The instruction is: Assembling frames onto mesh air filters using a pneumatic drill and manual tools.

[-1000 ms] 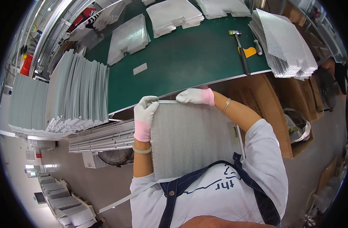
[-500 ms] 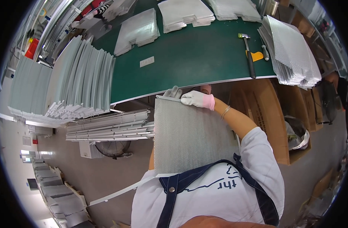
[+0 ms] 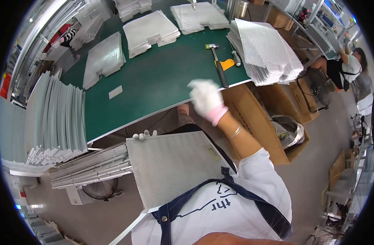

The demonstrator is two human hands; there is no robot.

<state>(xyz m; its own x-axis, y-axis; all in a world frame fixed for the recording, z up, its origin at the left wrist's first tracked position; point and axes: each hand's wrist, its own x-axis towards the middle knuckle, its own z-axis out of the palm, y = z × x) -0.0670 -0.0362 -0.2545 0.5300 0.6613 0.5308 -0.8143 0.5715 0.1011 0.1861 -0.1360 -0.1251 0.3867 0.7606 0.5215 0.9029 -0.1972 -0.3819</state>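
Observation:
A framed metal mesh panel (image 3: 174, 167) rests tilted against my front. My left hand (image 3: 144, 135), in a pale glove, has its fingertips hooked over the panel's top edge; the rest of that hand is hidden behind the mesh. My right hand (image 3: 206, 98), in a white glove with a pink cuff, is raised off the panel near the table's front edge. Motion smears its fingers, and nothing can be made out in them. Closest to it lies a hammer (image 3: 219, 67) with a black grip and a yellow-green head.
Beside the hammer are a yellow tool (image 3: 227, 64) and a grey-handled tool (image 3: 236, 58). On the green table (image 3: 154, 77) stand mesh sheet stacks (image 3: 268, 49) and grey framed strips (image 3: 60, 114). Cardboard boxes (image 3: 252, 122) stand below at right. A person (image 3: 350, 67) sits farther off.
My right hand has let go of the panel's top edge and moved toward the hammer. The panel has dropped lower, its frame bar now flush along the top. My view has swung right.

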